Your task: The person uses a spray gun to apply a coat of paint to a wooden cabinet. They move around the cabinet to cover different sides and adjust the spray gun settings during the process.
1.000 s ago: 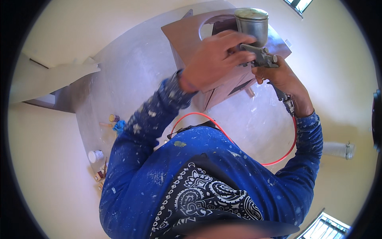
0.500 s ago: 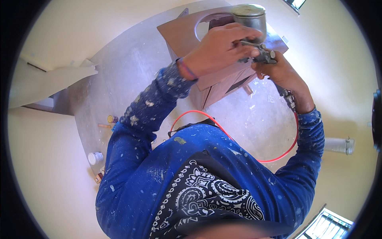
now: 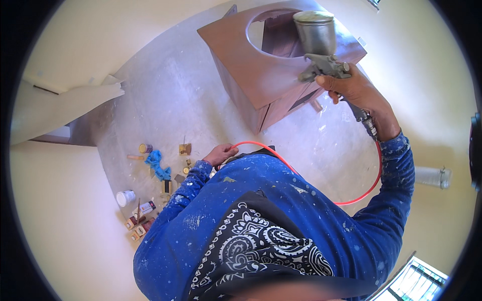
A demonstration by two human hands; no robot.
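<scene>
My right hand is closed around the grip of a metal spray gun, held upright near the front edge of a brown wooden cabinet. A silvery paint cup tops the gun and overlaps the round cut-out in the cabinet's top. From the base of the gun's handle, a red air hose curves down and passes across my waist. Close to my left side, my left hand has its fingers closed on the hose's other stretch; part of that grip is hard to make out.
On the floor at left lie a blue cloth or glove, a white tub, a small can and several boxes and tins. A pale sheet hangs beyond. A clear cylinder stands at right.
My left hand has left the spray gun and cup and come down to the hose at my waist. My right hand still holds the gun, slightly lower and further right.
</scene>
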